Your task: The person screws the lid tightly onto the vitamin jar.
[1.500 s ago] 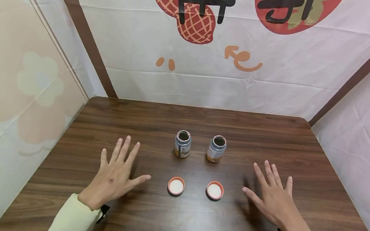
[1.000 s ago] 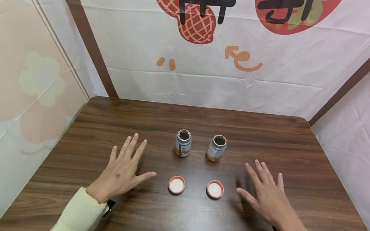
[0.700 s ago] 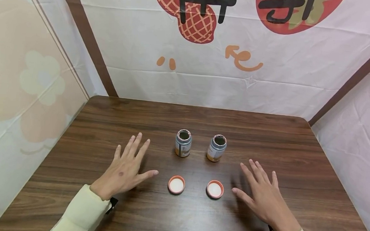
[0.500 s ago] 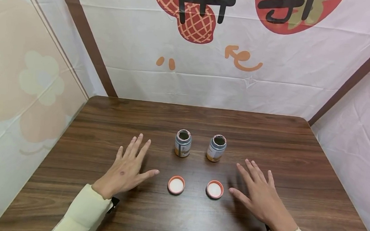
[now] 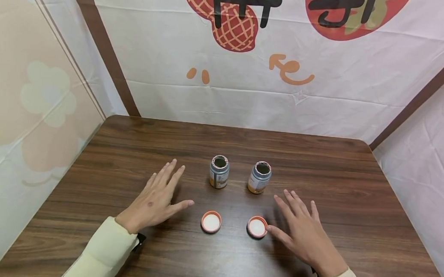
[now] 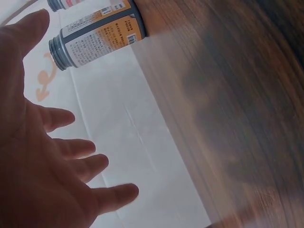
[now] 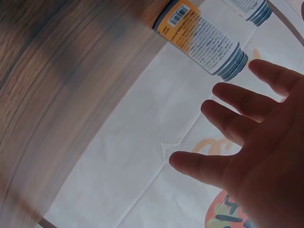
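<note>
Two small grey jars with white and orange labels stand uncapped on the table, the left jar (image 5: 219, 172) beside the right jar (image 5: 259, 178). In front of them lie two orange-rimmed screw lids, the left lid (image 5: 211, 222) and the right lid (image 5: 257, 227), white liners facing up. My left hand (image 5: 153, 203) is spread with straight fingers left of the left jar and holds nothing. Fingers also spread, my right hand (image 5: 302, 232) holds nothing; its thumb tip reaches the right lid's edge in the head view. Both wrist views show a labelled jar (image 6: 97, 35) past the fingers.
The dark wood table (image 5: 168, 139) ends at a white printed cloth wall (image 5: 247, 106) behind the jars. More cloth panels, a left panel (image 5: 43, 100) and a right panel (image 5: 431, 136), close in the sides.
Both hands have moved inward, the left hand rightward and the right hand leftward to the right lid. Jars and lids have stayed where they were.
</note>
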Motion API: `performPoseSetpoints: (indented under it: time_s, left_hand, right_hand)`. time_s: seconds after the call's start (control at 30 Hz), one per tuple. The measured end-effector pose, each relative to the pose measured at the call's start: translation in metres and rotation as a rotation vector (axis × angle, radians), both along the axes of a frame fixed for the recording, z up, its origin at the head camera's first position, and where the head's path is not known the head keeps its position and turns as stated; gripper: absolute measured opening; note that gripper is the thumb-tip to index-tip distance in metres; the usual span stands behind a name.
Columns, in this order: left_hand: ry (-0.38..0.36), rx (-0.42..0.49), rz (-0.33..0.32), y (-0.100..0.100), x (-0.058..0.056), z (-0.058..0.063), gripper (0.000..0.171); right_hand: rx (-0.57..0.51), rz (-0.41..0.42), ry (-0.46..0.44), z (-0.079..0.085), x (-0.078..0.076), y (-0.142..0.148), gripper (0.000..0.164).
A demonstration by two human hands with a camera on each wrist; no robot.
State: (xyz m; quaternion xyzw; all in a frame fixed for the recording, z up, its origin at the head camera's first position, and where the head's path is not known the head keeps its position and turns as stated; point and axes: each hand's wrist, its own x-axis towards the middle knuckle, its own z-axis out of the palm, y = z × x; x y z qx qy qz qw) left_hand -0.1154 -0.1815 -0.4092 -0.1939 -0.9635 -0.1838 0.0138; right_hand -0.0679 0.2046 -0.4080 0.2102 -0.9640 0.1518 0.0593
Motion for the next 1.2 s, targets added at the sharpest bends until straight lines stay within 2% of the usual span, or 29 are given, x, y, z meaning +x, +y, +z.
performPoseSetpoints:
  time_s: [0.43, 0.83, 1.2]
  left_hand:
    - [0.029, 0.041, -0.047, 0.004, -0.008, -0.003, 0.094]
    - [0.045, 0.042, -0.059, 0.009, -0.010, -0.003, 0.093]
    - [0.032, 0.064, -0.060, 0.017, -0.016, -0.003, 0.092]
  right_hand:
    - [0.020, 0.094, 0.037, -0.003, -0.004, -0.013, 0.074]
    - [0.025, 0.147, 0.057, -0.007, -0.003, -0.026, 0.073]
    - [0.031, 0.159, 0.052, -0.006, -0.004, -0.036, 0.070]
